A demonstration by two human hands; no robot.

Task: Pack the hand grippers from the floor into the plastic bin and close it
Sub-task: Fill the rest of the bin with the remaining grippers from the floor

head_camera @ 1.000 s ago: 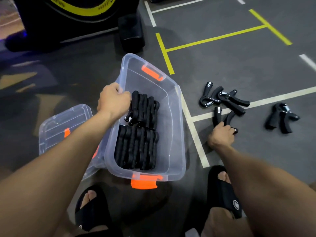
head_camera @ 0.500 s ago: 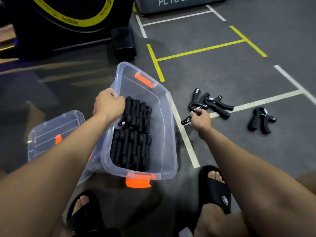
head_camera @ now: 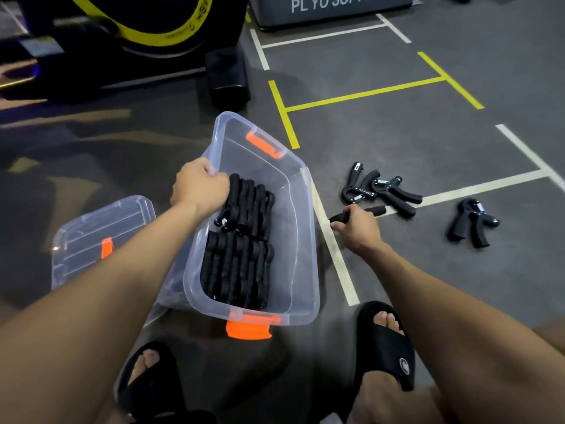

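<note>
Gripping the far left rim of the clear plastic bin with orange latches [head_camera: 301, 240], your left hand [head_camera: 198, 186] has its fingers curled over the edge, and the bin sits tilted on the dark grey rubber floor [head_camera: 397, 142] with its open top facing you. Inside it, two rows of black foam-handled hand grippers [head_camera: 241, 240] lie packed side by side against the left wall, one row behind the other; the right part of the bin is bare.

Your right hand [head_camera: 357, 228] is low over the floor just right of the bin, its grip closed around one black hand gripper [head_camera: 374, 210], whose handles stick out on both sides of the fist. Just beyond that hand, a small cluster of loose black hand grippers with metal springs [head_camera: 380, 189] lies on the floor across a white painted line [head_camera: 477, 186]. A further pair of black grippers [head_camera: 472, 223] lies well apart to the right.

On the floor left of the bin lies the clear plastic lid with an orange clip [head_camera: 104, 234], partly tucked under the bin's side. Your feet in black slide sandals [head_camera: 386, 344] are planted near the bin's close end.
</note>
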